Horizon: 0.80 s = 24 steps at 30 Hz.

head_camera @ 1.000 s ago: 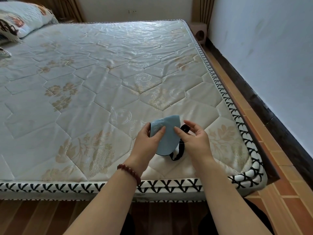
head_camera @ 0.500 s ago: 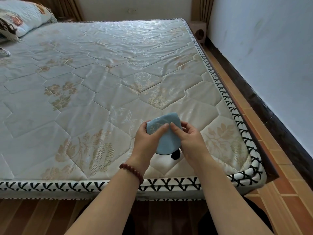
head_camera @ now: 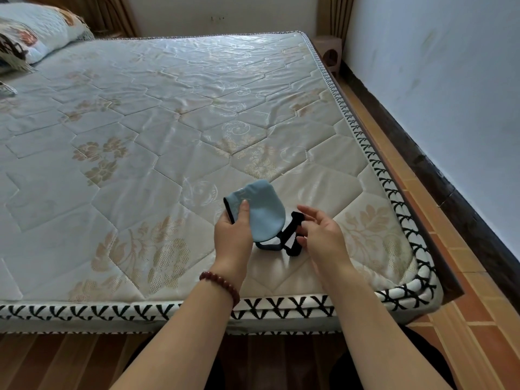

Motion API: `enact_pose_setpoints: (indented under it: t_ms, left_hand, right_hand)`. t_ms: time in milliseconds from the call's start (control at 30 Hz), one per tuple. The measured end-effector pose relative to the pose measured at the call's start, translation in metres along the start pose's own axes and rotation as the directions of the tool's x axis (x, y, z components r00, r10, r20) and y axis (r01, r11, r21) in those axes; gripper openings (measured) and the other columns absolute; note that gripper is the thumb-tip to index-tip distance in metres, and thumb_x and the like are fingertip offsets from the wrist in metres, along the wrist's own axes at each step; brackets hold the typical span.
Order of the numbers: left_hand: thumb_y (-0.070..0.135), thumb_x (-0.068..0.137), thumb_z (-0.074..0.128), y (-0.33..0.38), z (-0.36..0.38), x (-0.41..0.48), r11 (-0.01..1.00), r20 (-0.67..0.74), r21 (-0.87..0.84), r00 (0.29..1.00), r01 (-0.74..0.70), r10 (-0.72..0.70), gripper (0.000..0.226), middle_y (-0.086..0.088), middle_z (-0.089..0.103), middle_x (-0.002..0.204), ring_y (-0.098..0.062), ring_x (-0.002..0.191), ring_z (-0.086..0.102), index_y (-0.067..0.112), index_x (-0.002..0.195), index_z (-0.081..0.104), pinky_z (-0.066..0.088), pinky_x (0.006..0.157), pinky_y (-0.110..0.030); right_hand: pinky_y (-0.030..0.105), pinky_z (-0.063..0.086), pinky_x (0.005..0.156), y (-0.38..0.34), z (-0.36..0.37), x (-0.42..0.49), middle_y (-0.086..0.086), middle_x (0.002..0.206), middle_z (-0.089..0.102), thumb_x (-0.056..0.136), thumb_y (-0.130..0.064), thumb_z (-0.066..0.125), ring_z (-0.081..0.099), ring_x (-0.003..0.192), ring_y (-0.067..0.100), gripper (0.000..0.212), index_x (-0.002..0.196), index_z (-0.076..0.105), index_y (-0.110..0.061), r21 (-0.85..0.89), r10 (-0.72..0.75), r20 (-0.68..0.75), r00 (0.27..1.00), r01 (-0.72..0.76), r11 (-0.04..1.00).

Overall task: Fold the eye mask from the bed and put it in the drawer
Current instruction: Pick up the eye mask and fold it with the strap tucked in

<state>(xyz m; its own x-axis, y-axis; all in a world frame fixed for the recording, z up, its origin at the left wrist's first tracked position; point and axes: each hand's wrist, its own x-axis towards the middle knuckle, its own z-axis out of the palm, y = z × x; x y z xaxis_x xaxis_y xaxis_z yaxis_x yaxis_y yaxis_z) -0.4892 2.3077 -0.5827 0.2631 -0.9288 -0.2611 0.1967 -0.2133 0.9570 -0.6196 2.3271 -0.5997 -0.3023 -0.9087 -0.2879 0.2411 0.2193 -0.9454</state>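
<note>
Two bare forearms are reaching in over the near edge of the mattress (head_camera: 281,302). The left hand (head_camera: 233,237), a red bead bracelet (head_camera: 221,282) sitting on its wrist, is gripping the folded light-blue eye mask (head_camera: 263,211), its thumb pressing on the upper face. The right hand (head_camera: 323,237) is hanging just beside it with fingers loosely spread, the fingertips touching the black strap (head_camera: 291,237) that is dangling from the mask's lower edge; it is not closing on it. The mask is being held over the mattress's near right corner. Farther back, a patterned pillow (head_camera: 33,35) is lying at the far left end. No drawer or other container is showing.
</note>
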Motion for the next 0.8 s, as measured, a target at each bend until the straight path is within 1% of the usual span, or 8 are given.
enact_pose_setpoints:
  t_ms: [100,233,300,433,500,567,633,800]
  left_hand:
    - [0.031,0.092,0.056,-0.002,-0.004,0.003,1.000,-0.031,0.015,0.999,-0.010,0.010,0.010,0.003,0.065,0.091,-0.027,0.098,0.064,0.027,0.083,0.060,0.053,0.089,-0.042]
    - [0.030,0.093,0.056,-0.001,-0.005,-0.001,0.999,0.011,-0.001,0.999,0.045,-0.045,0.007,-0.002,0.066,0.099,-0.027,0.103,0.063,0.026,0.088,0.060,0.051,0.092,-0.051]
    - [0.030,0.092,0.057,-0.001,-0.005,-0.003,0.998,0.040,-0.016,0.997,0.061,-0.061,0.007,-0.003,0.067,0.099,-0.025,0.098,0.065,0.025,0.090,0.061,0.056,0.084,-0.046]
    - [0.023,0.082,0.070,0.000,-0.007,-0.005,0.998,0.115,0.018,0.992,0.054,-0.056,0.020,-0.005,0.068,0.103,-0.020,0.093,0.067,0.020,0.101,0.062,0.058,0.065,-0.030]
    - [0.011,0.075,0.075,-0.001,-0.008,-0.005,0.996,0.140,0.077,0.989,0.042,-0.053,0.038,-0.008,0.067,0.106,-0.022,0.095,0.067,0.016,0.110,0.059,0.059,0.067,-0.031]
    - [0.006,0.073,0.074,-0.001,-0.008,-0.005,0.993,0.122,0.107,0.990,0.055,-0.068,0.048,-0.011,0.065,0.110,-0.025,0.098,0.066,0.011,0.116,0.055,0.059,0.077,-0.038]
    - [0.006,0.073,0.073,-0.001,-0.008,-0.004,0.991,0.079,0.116,0.994,0.067,-0.076,0.049,-0.012,0.063,0.111,-0.026,0.100,0.064,0.009,0.118,0.053,0.056,0.086,-0.044]
    - [0.005,0.075,0.073,-0.003,-0.012,0.001,0.986,0.034,0.162,0.998,0.046,-0.052,0.042,-0.015,0.065,0.108,-0.030,0.098,0.065,0.006,0.113,0.055,0.053,0.089,-0.049]
  right_hand:
    - [0.011,0.047,0.054,0.002,-0.001,-0.004,-0.005,0.105,0.064,0.084,0.007,0.045,0.059,0.061,-0.002,0.046,0.109,0.063,-0.026,-0.097,-0.069,0.035,0.997,0.072,0.993]
    - [0.012,0.046,0.054,0.000,0.005,-0.009,-0.006,0.107,0.066,0.077,0.018,0.043,0.059,0.065,0.000,0.061,0.118,0.061,-0.024,-0.082,-0.114,0.107,0.988,0.123,0.989]
    - [0.013,0.047,0.051,-0.001,0.007,-0.011,-0.005,0.103,0.068,0.078,0.020,0.045,0.058,0.055,-0.002,0.061,0.118,0.061,-0.024,-0.028,-0.123,0.132,0.984,0.127,0.991]
    - [0.012,0.049,0.053,-0.002,0.008,-0.010,-0.007,0.095,0.070,0.080,0.016,0.051,0.065,0.063,-0.005,0.056,0.121,0.058,-0.022,0.021,-0.135,0.109,0.985,0.134,0.991]
    - [0.012,0.048,0.053,-0.002,0.008,-0.010,-0.010,0.095,0.069,0.080,0.011,0.057,0.064,0.059,-0.003,0.053,0.121,0.057,-0.022,-0.010,-0.142,0.071,0.987,0.143,0.990]
    - [0.016,0.050,0.059,-0.002,0.006,-0.009,-0.010,0.098,0.066,0.080,0.001,0.066,0.065,0.069,0.005,0.046,0.115,0.057,-0.026,-0.074,-0.143,0.013,0.990,0.144,0.987]
    - [0.021,0.051,0.066,-0.002,0.005,-0.009,-0.007,0.098,0.063,0.079,-0.006,0.071,0.065,0.081,0.014,0.039,0.105,0.058,-0.032,-0.074,-0.126,-0.026,0.992,0.123,0.990]
    - [0.015,0.050,0.058,-0.005,0.008,-0.011,-0.005,0.093,0.068,0.080,0.001,0.067,0.065,0.076,0.011,0.037,0.100,0.061,-0.030,0.051,-0.149,0.027,0.989,0.147,0.988]
